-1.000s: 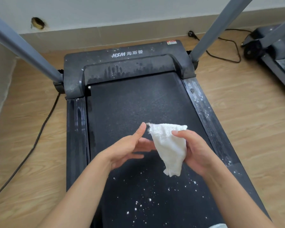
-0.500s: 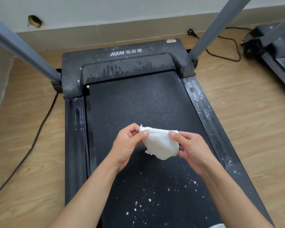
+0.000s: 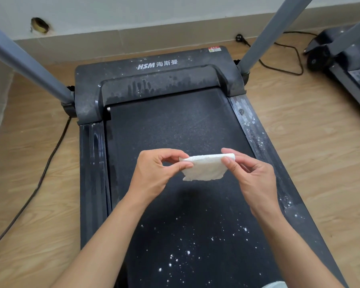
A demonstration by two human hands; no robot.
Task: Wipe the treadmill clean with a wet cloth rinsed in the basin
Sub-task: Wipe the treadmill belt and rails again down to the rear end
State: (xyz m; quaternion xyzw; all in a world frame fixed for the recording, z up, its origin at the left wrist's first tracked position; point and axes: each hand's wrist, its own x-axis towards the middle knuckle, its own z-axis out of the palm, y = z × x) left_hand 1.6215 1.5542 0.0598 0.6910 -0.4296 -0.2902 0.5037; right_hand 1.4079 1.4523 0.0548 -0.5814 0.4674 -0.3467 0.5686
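A pale wall (image 3: 133, 11) is running along the far side above a beige skirting board (image 3: 112, 40), with a rough hole (image 3: 39, 25) showing at its left. Light wood-look floor (image 3: 320, 152) is spreading below; a black cable (image 3: 46, 165) is trailing across it at the left, and a plug (image 3: 239, 37) and cord (image 3: 289, 71) are lying at the right, near a dark machine (image 3: 324, 48).

Bright, even light; wide-angle edge bending

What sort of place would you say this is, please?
Probably a home or small gym room: a treadmill on wood-look flooring, a second treadmill at right, and a plug by the wall.
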